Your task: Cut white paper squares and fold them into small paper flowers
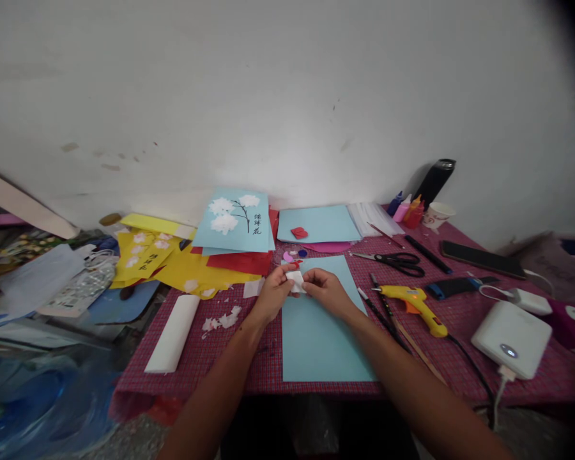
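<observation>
A small folded white paper [296, 281] is held between my two hands above a light blue sheet [323, 345]. My left hand [276, 291] pinches its left side, and my right hand [323, 289] has its fingertips closed on the right edge. Just beyond the hands lie small red, pink and dark blue pieces. White paper scraps [222, 321] and a folded white paper strip [173, 333] rest on the checked cloth to the left.
Blue cards with white flowers [234, 220] and yellow sheets [146, 259] lie back left. On the right are black scissors [395, 260], a yellow glue gun [414, 303], a white power bank [512, 338], a phone [482, 259], paint bottles [414, 211] and a black flask [436, 182].
</observation>
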A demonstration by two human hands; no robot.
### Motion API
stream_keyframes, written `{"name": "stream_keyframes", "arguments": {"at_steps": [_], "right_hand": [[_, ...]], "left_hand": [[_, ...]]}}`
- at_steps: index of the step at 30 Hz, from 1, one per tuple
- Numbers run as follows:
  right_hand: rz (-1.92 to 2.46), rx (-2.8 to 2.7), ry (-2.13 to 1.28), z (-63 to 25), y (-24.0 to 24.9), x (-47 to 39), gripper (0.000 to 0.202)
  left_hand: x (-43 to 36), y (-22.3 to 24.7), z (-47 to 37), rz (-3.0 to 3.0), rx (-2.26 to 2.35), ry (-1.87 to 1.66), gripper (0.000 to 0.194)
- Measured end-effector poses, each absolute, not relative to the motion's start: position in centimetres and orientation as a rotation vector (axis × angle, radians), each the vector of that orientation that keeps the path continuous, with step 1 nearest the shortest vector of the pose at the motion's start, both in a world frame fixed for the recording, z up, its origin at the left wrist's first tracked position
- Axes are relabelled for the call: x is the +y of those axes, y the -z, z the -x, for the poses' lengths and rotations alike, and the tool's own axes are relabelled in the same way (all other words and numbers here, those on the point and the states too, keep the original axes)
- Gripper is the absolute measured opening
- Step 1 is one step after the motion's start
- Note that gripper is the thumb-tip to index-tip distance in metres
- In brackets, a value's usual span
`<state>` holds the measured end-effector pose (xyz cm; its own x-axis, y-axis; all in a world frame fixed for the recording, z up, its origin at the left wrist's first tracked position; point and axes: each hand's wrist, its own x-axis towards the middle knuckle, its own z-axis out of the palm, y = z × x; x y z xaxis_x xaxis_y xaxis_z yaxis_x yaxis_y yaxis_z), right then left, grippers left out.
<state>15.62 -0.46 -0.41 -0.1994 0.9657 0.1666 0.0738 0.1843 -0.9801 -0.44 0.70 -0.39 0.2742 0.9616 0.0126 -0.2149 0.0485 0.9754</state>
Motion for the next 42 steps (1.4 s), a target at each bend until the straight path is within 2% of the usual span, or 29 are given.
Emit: {"name": "stream_keyframes", "arguments": {"at_steps": [4,17,25,32,42], "right_hand": [[0.998,-1.513,-1.211,-15.72,0.14,-0.62,0.017],[0.99,-1.518,-1.232,-15.75,0.3,-0.55,0.018],[1.025,-1.504,-1.245,-15.76,0.04,-0.57,0.007],[0.966,-1.505,-1.29,-15.85,0.25,-0.49,0.009],[0.988,-1.502,-1.321,-15.63,0.01,-0.64,0.006]], "left_hand": [[0.75,0.41,0.4,-1.15,0.876,-1.094,0.043],[0.5,0.06,0.4,-1.174,0.913,-1.052,0.042],[0.49,0.03,0.45,-1.147,0.88,-1.053,0.045],[0.31,-0.29,0.45,-1.167,0.898,-1.049,0.048],[0.6,0.47,0.47,-1.177,0.818,-1.089,0.032]]}}
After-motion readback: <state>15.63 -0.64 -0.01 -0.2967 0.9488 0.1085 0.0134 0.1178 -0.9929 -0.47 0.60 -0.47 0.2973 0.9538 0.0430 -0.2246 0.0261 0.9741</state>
